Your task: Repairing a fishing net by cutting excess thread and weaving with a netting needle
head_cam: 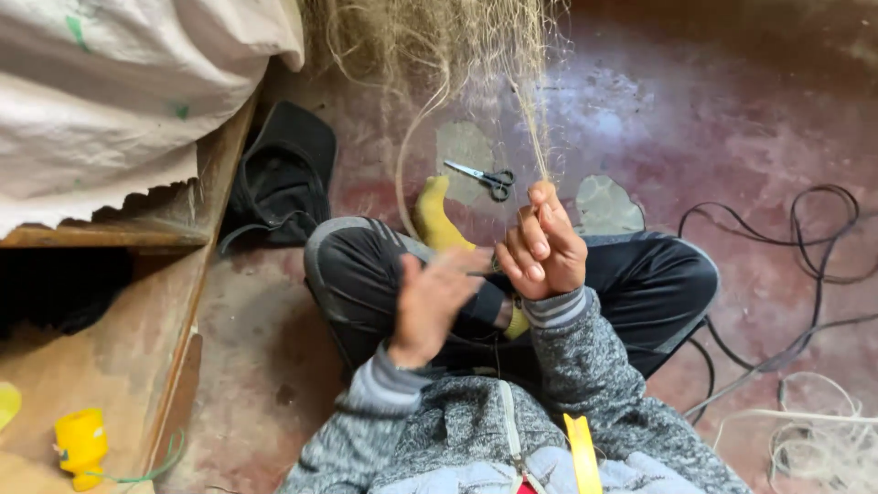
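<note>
I sit cross-legged on the floor in black trousers and a grey sweater. My right hand [541, 245] is raised and pinches a taut strand of pale fishing net [448, 46] that hangs from above. My left hand [428, 302] is blurred just left of it, fingers spread, touching thin net threads near the right hand. A yellow sock [437, 220] covers my foot behind the hands. Small scissors [483, 176] with black handles lie on the floor beyond the foot.
A wooden bed frame [183, 302] with a white sack-cloth cover [119, 91] stands at left. A black bag [283, 174] lies by it. A yellow spool [80, 446] sits low left. Black cables [805, 274] and pale line [823, 439] lie at right.
</note>
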